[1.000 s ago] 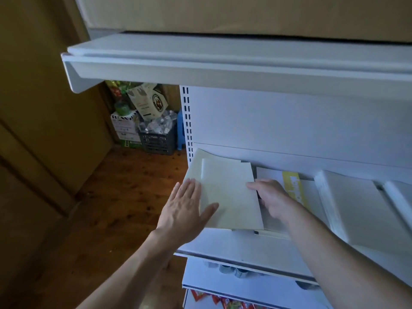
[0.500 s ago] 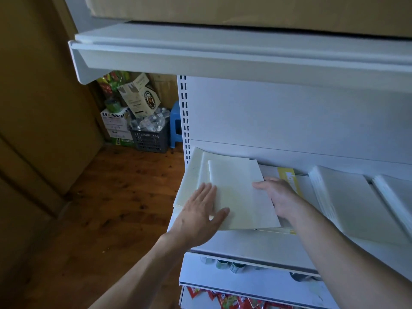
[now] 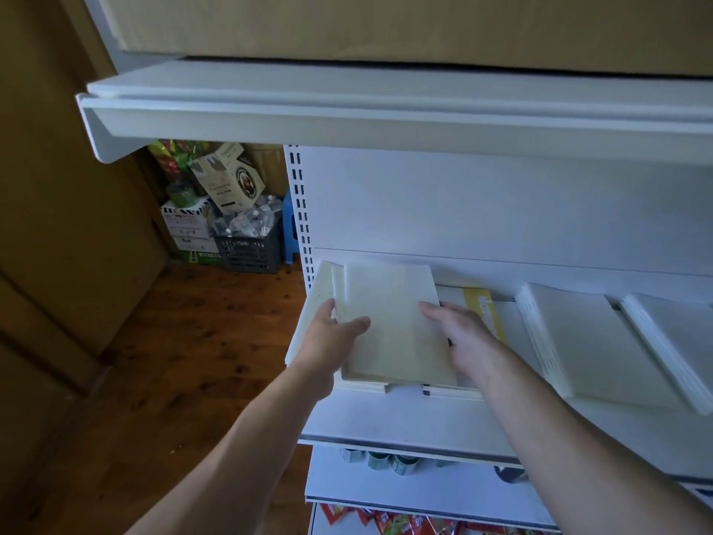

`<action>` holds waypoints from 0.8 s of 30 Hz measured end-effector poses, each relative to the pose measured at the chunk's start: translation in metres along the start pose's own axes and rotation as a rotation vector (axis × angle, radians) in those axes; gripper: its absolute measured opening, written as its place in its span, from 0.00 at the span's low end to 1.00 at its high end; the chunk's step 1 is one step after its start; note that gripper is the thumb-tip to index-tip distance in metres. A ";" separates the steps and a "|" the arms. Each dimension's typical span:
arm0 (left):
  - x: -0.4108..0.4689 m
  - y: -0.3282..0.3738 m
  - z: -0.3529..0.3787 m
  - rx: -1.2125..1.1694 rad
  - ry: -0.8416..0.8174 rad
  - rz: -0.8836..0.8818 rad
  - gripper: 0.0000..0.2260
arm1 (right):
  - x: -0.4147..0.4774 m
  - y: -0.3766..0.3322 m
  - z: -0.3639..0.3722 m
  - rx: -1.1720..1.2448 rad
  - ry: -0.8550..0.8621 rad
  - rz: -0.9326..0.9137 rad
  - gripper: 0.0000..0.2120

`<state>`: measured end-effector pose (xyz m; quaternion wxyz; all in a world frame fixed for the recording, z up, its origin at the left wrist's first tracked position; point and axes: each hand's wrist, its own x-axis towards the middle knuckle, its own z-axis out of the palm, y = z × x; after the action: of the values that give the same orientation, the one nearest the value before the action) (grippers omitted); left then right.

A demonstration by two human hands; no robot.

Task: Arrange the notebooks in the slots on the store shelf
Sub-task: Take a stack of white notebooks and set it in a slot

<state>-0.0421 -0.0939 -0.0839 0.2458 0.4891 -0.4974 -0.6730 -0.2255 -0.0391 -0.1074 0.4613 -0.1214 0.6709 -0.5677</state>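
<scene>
Gripping flat, cream, rectangular notebooks (image 3: 393, 326) by opposite edges: left hand (image 3: 332, 339) and right hand (image 3: 463, 335), over the smooth white shelf (image 3: 386, 418).

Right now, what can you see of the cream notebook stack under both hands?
The cream paper notebook stack has plain, unmarked matte covers. It lies cover-up at the left end of the white metal shelf, top copy roughly square, lower copies fanned out leftward past the shelf end. The left hand grips its left edge, thumb on the top cover; the right hand holds its right edge. A yellow-striped white notebook lies just right of it.
</scene>
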 end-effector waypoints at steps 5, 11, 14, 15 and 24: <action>-0.007 0.004 0.024 -0.111 -0.055 0.034 0.12 | -0.007 -0.009 -0.021 -0.037 -0.012 -0.115 0.03; -0.012 0.005 0.084 -0.175 -0.127 0.139 0.09 | -0.026 -0.015 -0.076 -0.161 0.025 -0.296 0.05; -0.014 0.001 0.119 -0.187 -0.183 0.155 0.09 | -0.034 -0.017 -0.113 -0.040 0.063 -0.306 0.06; -0.015 0.000 0.131 -0.193 -0.199 0.149 0.09 | -0.035 -0.017 -0.126 -0.009 0.084 -0.308 0.06; -0.029 -0.010 0.283 -0.226 -0.312 0.115 0.08 | -0.043 -0.033 -0.278 0.008 0.151 -0.362 0.06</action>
<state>-0.2845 0.0556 -0.0736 0.2572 0.3188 -0.4781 -0.7770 -0.4241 0.1606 -0.0771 0.3007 -0.1954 0.6684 -0.6516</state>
